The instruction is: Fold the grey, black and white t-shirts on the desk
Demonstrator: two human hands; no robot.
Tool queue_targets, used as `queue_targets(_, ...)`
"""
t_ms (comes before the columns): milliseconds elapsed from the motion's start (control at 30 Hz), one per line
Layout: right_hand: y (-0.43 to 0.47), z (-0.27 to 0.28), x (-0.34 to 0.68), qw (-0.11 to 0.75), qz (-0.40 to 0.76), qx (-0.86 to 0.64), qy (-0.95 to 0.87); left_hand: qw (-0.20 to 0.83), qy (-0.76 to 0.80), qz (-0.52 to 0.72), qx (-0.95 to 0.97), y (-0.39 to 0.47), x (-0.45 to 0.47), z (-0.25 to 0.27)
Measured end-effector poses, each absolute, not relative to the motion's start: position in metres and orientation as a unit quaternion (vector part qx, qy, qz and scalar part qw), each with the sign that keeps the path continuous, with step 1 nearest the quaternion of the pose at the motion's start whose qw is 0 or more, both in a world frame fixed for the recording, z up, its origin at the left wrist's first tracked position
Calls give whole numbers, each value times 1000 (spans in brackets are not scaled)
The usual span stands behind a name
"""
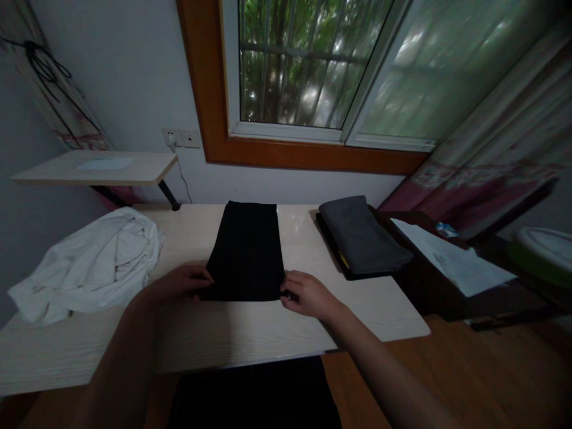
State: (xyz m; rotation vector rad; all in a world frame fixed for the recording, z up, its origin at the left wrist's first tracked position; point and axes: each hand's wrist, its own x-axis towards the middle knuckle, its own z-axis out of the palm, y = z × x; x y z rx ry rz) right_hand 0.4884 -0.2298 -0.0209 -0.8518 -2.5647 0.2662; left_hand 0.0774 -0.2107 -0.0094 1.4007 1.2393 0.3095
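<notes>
A black folded piece of cloth (248, 253), perhaps a garment, lies flat on the pale wooden table (268, 330). My left hand (190, 280) pinches its near left corner, with the fingertips partly lost in the dark fabric. At the near right corner, my right hand (304, 293) grips the cloth between thumb and fingers. The near edge runs fairly straight between both hands. Which kind of garment it is, I cannot tell.
A crumpled white cloth (102, 262) lies on the left, below a small raised shelf (98, 167). To the right sits a stack of folded grey and black cloth (361, 235). Beyond it, a dark side table holds white paper (447, 253). A window (308, 65) is behind.
</notes>
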Motion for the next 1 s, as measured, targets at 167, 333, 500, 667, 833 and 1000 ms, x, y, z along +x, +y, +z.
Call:
queue_targets(167, -229, -17, 491, 216, 132, -295, -921, 554, 558, 64, 615, -216, 83, -2)
queue_targets(333, -227, -16, 491, 231, 154, -282, -918, 569, 542, 64, 614, -220, 84, 3)
queue_targets(500, -222, -19, 489, 253, 180, -295, -903, 565, 519, 80, 637, -219, 76, -4)
queue_targets(667, -209, -19, 484, 279, 156, -319, -892, 444, 530, 204, 693, -209, 75, -11)
queue_targets(833, -193, -17, 477, 269, 122, -335, -895, 254, 483, 317, 776, -197, 84, -20)
queue_targets(1000, -191, -23, 474, 251, 128, -326, -902, 215, 446, 270, 826, -196, 91, -25)
